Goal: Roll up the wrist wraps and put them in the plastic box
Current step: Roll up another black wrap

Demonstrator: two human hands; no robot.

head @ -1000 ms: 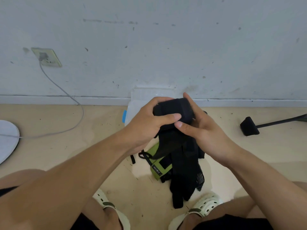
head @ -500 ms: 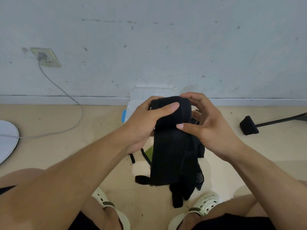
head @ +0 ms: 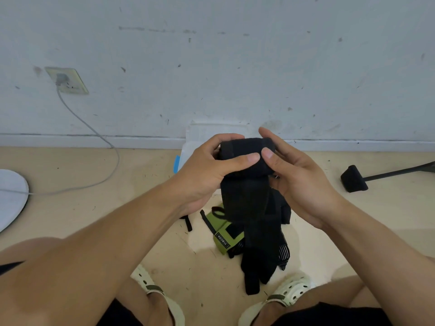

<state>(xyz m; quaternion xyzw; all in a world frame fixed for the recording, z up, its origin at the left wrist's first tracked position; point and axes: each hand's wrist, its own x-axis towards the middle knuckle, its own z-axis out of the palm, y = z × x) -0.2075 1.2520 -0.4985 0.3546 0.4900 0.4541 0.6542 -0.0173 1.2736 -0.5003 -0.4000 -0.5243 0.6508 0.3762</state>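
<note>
A black wrist wrap (head: pixel 244 161) is partly rolled at chest height, its loose tail hanging down toward the floor. My left hand (head: pixel 207 172) grips the roll's left end, thumb across the front. My right hand (head: pixel 296 175) holds the right end, thumb pressed on the front and fingers behind. Below lies a pile of more wraps (head: pixel 259 245), black ones and a green one (head: pixel 223 234). The clear plastic box (head: pixel 190 147) stands against the wall, mostly hidden behind my hands.
A wall socket (head: pixel 67 81) feeds a grey cable (head: pixel 103 142) running left to a white round base (head: pixel 10 198). A black foot on a rod (head: pixel 354 178) lies at the right. My two pale clogs (head: pixel 289 292) flank the pile.
The hanging tail has shortened and the roll is thicker. Both thumbs now meet at the roll's front, and the green wrap below shows again.
</note>
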